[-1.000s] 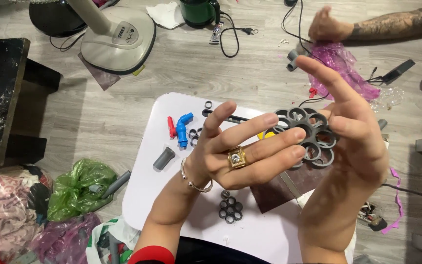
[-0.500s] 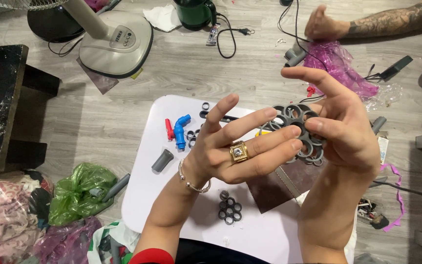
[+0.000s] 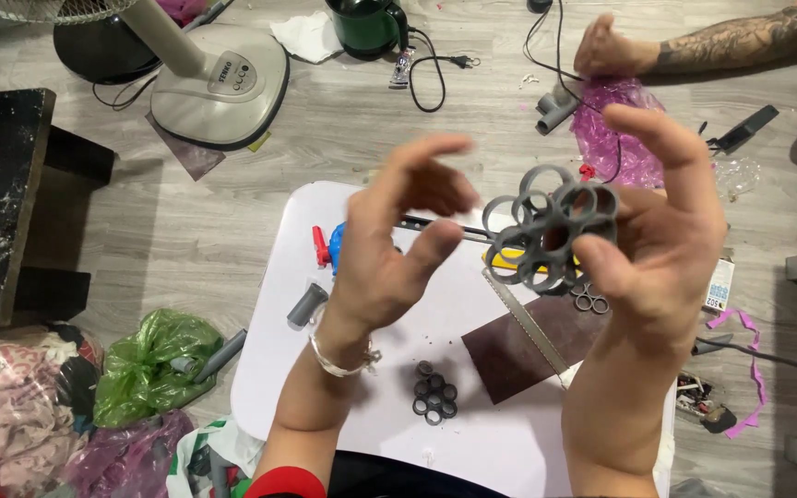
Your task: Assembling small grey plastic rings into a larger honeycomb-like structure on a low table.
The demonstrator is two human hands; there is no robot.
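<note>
The left hand [image 3: 398, 249] is coming off the grey ring cluster [image 3: 551, 229], its fingers now spread loose and holding nothing, where half a second ago they were lying across it. The right hand [image 3: 661, 240] is gripping the cluster alone, thumb on its lower edge, raised above the white table [image 3: 362, 420]. A smaller ring cluster [image 3: 434, 398] is lying on the table beside a dark mat [image 3: 518, 355], so the work seems to be moving to inspection
</note>
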